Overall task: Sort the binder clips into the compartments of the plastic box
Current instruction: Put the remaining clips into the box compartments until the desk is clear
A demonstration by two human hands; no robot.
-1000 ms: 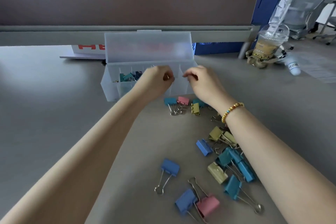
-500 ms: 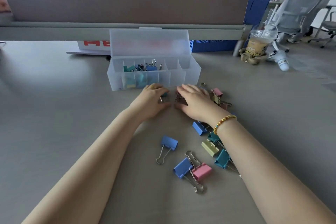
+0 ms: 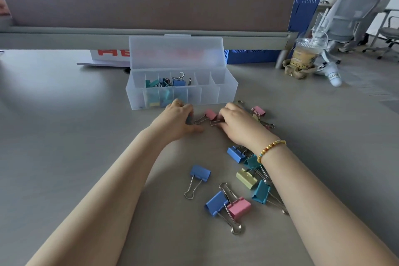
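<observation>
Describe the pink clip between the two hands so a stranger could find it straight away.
Start at the clear plastic box at the back of the table. Just in front of it the left hand and right hand rest on the table. The pink clip lies between them, unlike the other pink ones, which lie elsewhere.

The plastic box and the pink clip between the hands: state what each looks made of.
Plastic box: frosted translucent plastic, since clips show blurred through its front wall. Pink clip: likely painted sheet metal with a matte finish; its looped handles look like shiny bare steel wire.
</observation>
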